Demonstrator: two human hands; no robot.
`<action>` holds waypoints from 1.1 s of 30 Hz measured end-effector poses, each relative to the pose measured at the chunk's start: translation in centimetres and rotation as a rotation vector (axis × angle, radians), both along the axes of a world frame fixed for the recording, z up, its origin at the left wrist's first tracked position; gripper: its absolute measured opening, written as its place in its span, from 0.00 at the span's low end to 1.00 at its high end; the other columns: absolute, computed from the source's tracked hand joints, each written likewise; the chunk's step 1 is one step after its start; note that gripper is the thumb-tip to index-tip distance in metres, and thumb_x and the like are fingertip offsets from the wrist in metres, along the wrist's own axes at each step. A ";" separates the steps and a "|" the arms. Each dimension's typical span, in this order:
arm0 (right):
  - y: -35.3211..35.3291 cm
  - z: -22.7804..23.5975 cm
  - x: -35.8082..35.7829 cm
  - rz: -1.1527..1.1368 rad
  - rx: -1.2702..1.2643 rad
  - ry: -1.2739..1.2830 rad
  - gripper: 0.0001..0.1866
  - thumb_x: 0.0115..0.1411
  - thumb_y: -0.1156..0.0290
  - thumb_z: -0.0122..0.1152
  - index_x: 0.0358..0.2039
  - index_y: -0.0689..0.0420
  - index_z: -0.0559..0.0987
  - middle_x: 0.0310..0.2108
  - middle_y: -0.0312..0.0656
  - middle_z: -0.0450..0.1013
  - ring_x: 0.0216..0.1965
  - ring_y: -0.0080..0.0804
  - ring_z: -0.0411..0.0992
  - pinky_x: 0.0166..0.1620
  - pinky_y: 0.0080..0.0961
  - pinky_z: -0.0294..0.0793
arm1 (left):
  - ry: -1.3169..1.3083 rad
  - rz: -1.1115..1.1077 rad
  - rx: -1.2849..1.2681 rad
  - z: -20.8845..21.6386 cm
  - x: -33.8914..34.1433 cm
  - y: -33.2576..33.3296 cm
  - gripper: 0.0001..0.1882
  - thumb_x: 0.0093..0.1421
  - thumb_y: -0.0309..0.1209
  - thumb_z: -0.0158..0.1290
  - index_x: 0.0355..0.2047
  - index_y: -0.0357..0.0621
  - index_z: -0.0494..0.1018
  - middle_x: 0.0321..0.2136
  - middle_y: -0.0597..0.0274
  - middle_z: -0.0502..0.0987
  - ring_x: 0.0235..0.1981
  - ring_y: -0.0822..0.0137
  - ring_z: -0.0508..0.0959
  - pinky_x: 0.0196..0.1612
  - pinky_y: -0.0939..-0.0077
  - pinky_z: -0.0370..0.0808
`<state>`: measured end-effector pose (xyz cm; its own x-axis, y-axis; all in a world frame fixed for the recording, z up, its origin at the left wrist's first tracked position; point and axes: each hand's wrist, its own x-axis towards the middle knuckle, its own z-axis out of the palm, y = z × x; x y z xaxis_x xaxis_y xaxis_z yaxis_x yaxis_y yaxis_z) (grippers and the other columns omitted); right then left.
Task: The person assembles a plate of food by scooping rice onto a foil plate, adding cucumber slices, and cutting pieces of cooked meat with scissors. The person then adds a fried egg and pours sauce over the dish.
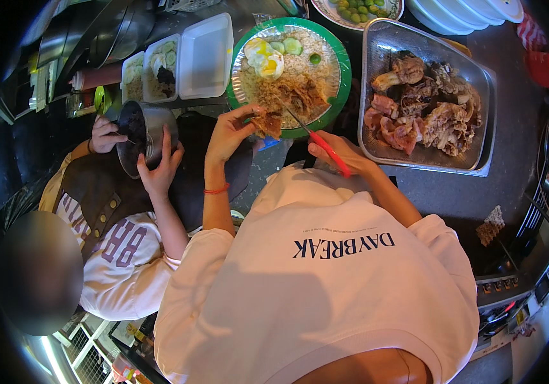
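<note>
The knife's (313,136) blade tip was lost among rice; it ran ten-to-four o'clock, gripped by the right hand (341,153). The left hand (228,136) pinched meat (266,121).

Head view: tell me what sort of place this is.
Probably a food stall or small eatery kitchen: a metal tray heaped with cooked meat, a green plate of rice with egg, and white takeaway boxes.

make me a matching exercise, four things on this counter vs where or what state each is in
1. metal tray
2. green-rimmed plate
3. white foam box
4. red-handled scissors

a. open with nothing in this half
b. in the right hand
c. heaped with cooked meat
d. holds rice, egg and cucumber slices

Pairs: 1-c, 2-d, 3-a, 4-b
</note>
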<state>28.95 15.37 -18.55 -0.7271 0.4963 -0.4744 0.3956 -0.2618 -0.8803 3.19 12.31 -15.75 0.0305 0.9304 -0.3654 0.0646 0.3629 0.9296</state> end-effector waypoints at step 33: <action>0.3 0.1 -1.1 -0.118 -0.140 -0.084 0.30 0.50 0.40 0.47 0.22 0.59 0.70 0.08 0.31 0.58 0.09 0.19 0.58 0.14 0.19 0.55 | 0.015 -0.423 -0.227 1.0 -1.4 3.6 0.17 0.46 0.17 0.48 0.39 0.34 0.68 0.39 0.63 0.70 0.43 0.72 0.68 0.49 0.79 0.62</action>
